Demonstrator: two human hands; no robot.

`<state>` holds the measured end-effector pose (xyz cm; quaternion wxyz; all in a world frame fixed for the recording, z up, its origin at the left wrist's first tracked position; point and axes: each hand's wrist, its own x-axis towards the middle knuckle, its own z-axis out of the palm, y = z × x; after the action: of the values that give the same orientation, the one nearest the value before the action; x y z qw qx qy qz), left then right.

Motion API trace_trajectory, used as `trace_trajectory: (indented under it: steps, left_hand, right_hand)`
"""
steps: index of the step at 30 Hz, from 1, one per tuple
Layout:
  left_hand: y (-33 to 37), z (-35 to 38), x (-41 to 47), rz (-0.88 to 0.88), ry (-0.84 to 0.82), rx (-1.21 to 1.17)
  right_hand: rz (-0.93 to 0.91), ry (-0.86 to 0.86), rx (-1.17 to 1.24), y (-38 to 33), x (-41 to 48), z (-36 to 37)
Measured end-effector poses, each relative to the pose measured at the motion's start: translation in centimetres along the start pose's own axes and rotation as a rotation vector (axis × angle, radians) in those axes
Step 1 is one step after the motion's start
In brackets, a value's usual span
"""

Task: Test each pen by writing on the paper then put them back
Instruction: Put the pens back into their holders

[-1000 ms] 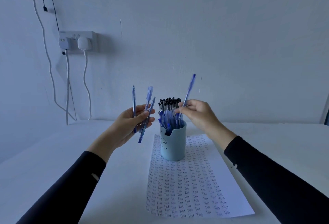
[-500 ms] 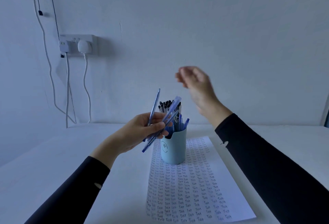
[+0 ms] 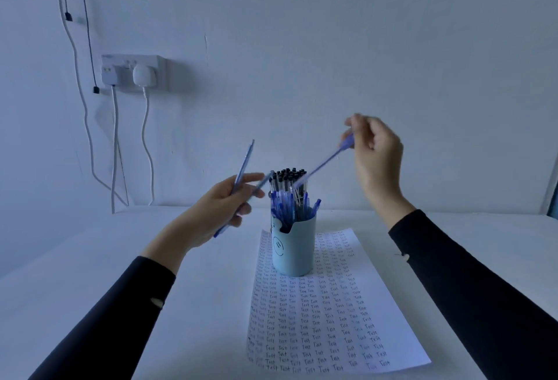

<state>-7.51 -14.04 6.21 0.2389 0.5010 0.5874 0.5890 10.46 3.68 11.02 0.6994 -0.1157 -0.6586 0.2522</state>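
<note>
White tabletop (image 3: pixel 90 274) stretches wide on both sides of the paper (image 3: pixel 347 304), with the full pen holder (image 3: pixel 297 246) standing on the sheet's far end. Raised right hand (image 3: pixel 377 156) pinches a blurred pen (image 3: pixel 323 163) slanting toward the holder; left hand (image 3: pixel 217 207) beside it grips two pens (image 3: pixel 243 168).

Plain pale wall (image 3: pixel 332 47), double socket (image 3: pixel 133 73) with white plug (image 3: pixel 145 76), hanging cables (image 3: pixel 81 77), white counter (image 3: pixel 90 258), dim bluish light.

White plug (image 3: pixel 145 76) in wall socket (image 3: pixel 116 70), cables (image 3: pixel 114 144) hanging.
</note>
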Motion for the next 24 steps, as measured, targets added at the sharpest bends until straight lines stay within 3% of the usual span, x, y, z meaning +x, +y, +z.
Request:
trace_trajectory:
  steps: [4,6,9,12,17,21,24]
  left_hand:
    - [1.4,-0.7,0.6,-0.070,0.078,0.056]
    - [2.9,-0.8,1.3,0.005,0.075,0.425]
    - [4.7,-1.1,2.6,0.301,0.052,1.250]
    - [5.9,-0.6,3.6,0.532,-0.167,1.644]
    - [5.8,1.6,6.5,1.008,-0.457,1.754]
    - [5.1,3.5,7.6,0.987,-0.446,1.725]
    - [5.4,2.4,7.0,0.897,-0.346,1.443]
  right_hand:
    - [-0.083,-0.494,-0.182,1.6,-3.4,-0.2]
    - [0.040,-0.657,-0.262,2.2,-4.1,-0.6]
    - [0.247,-0.636,-0.159,2.8,-4.0,-1.8]
    - [0.343,-0.638,-0.126,3.8,-3.6,-2.5]
    - [0.448,-0.743,-0.126,4.8,-4.3,-2.6]
    - [0.616,-0.868,-0.071,4.5,-5.3,-2.0]
    - [0.711,-1.000,-0.030,4.2,-5.2,-2.4]
